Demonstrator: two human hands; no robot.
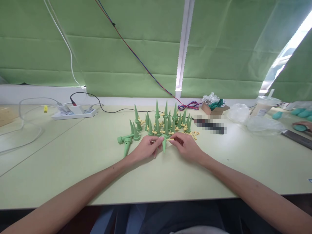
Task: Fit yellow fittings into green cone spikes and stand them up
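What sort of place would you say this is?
Probably a small workshop or assembly room: many green cones stand grouped on a long worktable, a power strip lies on it, and another person's hand holds a teal piece at the right.

Nothing legible here, folks: the cup (pixel 263 104) shows lettering and a label (pixel 262 112), both too small to read.
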